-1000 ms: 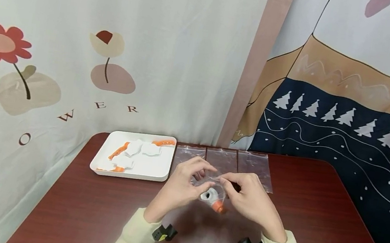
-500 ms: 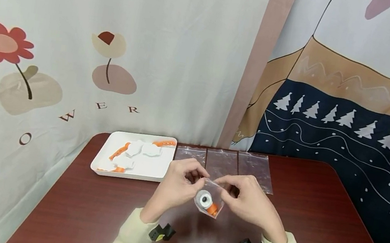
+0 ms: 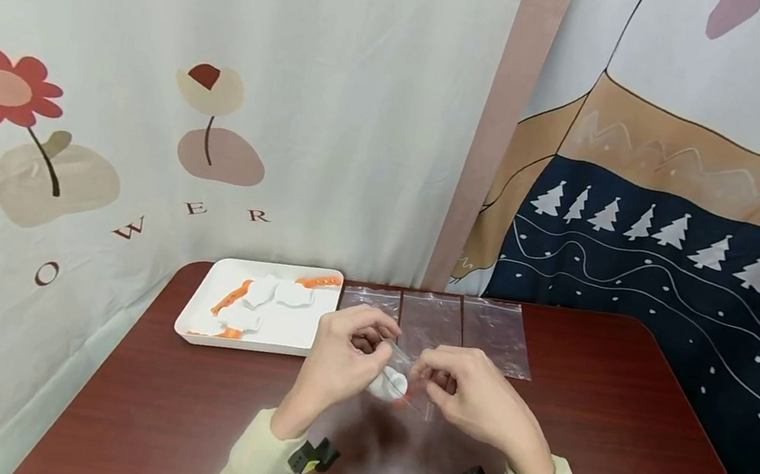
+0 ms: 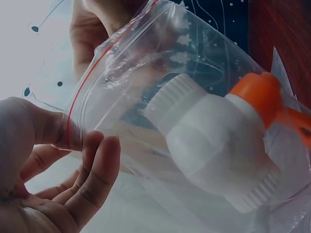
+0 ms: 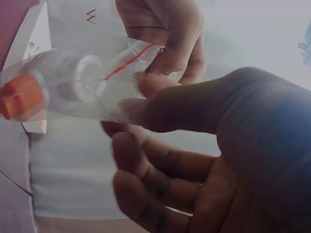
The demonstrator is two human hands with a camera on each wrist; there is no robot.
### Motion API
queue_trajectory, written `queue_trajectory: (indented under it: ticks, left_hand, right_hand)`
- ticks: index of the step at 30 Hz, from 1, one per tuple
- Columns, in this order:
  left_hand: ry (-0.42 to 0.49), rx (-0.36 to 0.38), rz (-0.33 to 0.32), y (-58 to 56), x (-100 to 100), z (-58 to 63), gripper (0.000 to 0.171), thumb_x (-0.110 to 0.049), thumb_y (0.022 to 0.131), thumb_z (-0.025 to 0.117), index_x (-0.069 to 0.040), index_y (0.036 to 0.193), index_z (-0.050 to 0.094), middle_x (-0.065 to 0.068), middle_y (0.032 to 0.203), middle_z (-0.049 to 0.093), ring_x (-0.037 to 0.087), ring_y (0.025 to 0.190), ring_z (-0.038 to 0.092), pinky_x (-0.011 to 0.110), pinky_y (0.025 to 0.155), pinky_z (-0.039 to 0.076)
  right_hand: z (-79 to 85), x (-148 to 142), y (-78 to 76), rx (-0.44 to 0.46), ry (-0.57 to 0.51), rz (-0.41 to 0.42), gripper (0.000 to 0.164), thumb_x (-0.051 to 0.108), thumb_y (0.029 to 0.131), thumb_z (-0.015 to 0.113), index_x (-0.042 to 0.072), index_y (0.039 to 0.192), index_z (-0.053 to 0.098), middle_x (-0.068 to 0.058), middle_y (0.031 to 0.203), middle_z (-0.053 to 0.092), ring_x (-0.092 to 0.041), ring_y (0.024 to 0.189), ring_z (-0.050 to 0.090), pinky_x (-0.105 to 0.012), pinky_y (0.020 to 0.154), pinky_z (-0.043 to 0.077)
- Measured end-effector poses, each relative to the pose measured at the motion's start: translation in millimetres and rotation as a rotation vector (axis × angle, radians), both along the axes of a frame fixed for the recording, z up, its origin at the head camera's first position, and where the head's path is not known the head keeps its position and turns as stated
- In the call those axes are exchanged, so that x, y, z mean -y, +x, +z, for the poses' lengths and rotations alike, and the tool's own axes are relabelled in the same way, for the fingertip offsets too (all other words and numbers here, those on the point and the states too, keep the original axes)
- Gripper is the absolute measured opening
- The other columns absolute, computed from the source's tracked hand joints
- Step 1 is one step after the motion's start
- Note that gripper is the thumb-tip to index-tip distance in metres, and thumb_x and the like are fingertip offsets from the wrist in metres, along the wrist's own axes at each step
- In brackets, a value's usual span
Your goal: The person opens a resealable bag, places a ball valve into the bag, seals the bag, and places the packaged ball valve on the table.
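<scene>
Both hands hold a clear zip bag [image 4: 116, 109] with a red line along its mouth. Inside it lies a white plastic valve [image 4: 214, 141] with ribbed ends and an orange handle [image 4: 257, 97]. My left hand [image 3: 347, 355] pinches the bag by its mouth edge between thumb and fingers. On the opposite side my right hand [image 3: 475, 390] pinches the same mouth strip, with its thumb plain in the right wrist view. The bag hangs tilted above the table; in the head view most of the orange part is hidden.
A white tray [image 3: 299, 331] stands at the back left, holding white plastic pieces [image 3: 294, 293] and orange strips [image 3: 231, 294]. Flat clear zip bags [image 3: 498, 336] lie in a row along the back edge of the dark red table [image 3: 589, 416]. Printed curtains hang behind.
The bag first swung down to face the head camera, then tipped so the valve sits further left and higher. My right hand has shifted slightly left and down along the bag's mouth.
</scene>
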State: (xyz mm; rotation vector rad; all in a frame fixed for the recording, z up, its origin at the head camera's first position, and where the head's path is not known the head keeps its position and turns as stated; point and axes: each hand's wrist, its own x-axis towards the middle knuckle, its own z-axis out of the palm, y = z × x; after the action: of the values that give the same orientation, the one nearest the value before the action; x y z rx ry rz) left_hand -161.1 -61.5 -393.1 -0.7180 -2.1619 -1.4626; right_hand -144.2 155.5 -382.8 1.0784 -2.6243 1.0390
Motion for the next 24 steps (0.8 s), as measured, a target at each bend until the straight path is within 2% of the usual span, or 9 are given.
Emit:
queue_trajectory:
  ticks: [6, 11, 14, 17, 20, 24]
  left_hand:
    - [0.041, 0.043, 0.023, 0.1, 1.9, 1.8, 0.035, 0.014, 0.076, 0.059, -0.015, 0.084, 0.078, 0.002, 0.079, 0.069, 0.006, 0.062, 0.065, 0.023, 0.054, 0.056]
    - [0.026, 0.066, 0.039, 0.3, 4.1, 4.4, 0.039, 0.015, 0.077, 0.059, -0.017, 0.082, 0.080, 0.001, 0.080, 0.072, 0.007, 0.064, 0.062, 0.023, 0.056, 0.055]
    - [0.004, 0.088, 0.031, 0.7, 6.4, 7.0, 0.042, 0.015, 0.078, 0.056, -0.019, 0.078, 0.080, -0.001, 0.081, 0.073, 0.009, 0.068, 0.062, 0.023, 0.058, 0.053]
    - [-0.038, 0.119, -0.013, 1.3, 9.9, 9.5, 0.044, 0.016, 0.077, 0.051, -0.019, 0.071, 0.078, 0.000, 0.084, 0.074, 0.010, 0.076, 0.065, 0.023, 0.061, 0.052]
    - [-0.125, 0.145, -0.056, 2.0, 13.6, 11.2, 0.045, 0.015, 0.076, 0.047, -0.018, 0.068, 0.076, -0.001, 0.085, 0.073, 0.009, 0.080, 0.067, 0.023, 0.065, 0.051]
    - [-0.278, 0.126, -0.083, 2.2, 17.3, 11.2, 0.040, 0.012, 0.078, 0.049, -0.016, 0.069, 0.076, -0.007, 0.079, 0.068, 0.004, 0.070, 0.060, 0.020, 0.062, 0.048]
  right_hand:
    - [3.2, -1.3, 5.0, 0.032, 0.106, 0.004, 0.032, 0.000, 0.086, 0.060, 0.026, 0.089, 0.079, 0.017, 0.083, 0.066, 0.004, 0.059, 0.047, -0.017, 0.058, 0.043]
    - [3.8, -3.4, 7.0, 0.061, 0.167, 0.017, 0.011, 0.017, 0.085, 0.072, 0.026, 0.086, 0.077, 0.020, 0.080, 0.062, 0.001, 0.064, 0.055, -0.017, 0.061, 0.045]
    - [3.3, -4.4, 5.3, 0.072, 0.158, 0.032, 0.002, 0.025, 0.087, 0.079, 0.026, 0.086, 0.077, 0.020, 0.080, 0.063, 0.003, 0.066, 0.056, -0.017, 0.063, 0.047]
    - [3.1, -6.9, 2.6, 0.061, 0.114, 0.039, 0.003, 0.022, 0.089, 0.080, 0.024, 0.087, 0.078, 0.018, 0.082, 0.066, 0.005, 0.065, 0.053, -0.017, 0.062, 0.048]
    - [4.0, -11.1, 0.5, 0.048, 0.078, 0.029, 0.005, 0.018, 0.091, 0.078, 0.022, 0.089, 0.079, 0.016, 0.083, 0.069, 0.005, 0.065, 0.054, -0.018, 0.061, 0.049]
    - [5.9, -17.4, -1.4, 0.047, 0.074, 0.017, 0.003, 0.020, 0.092, 0.078, 0.020, 0.090, 0.080, 0.014, 0.083, 0.071, 0.004, 0.069, 0.056, -0.019, 0.062, 0.050]
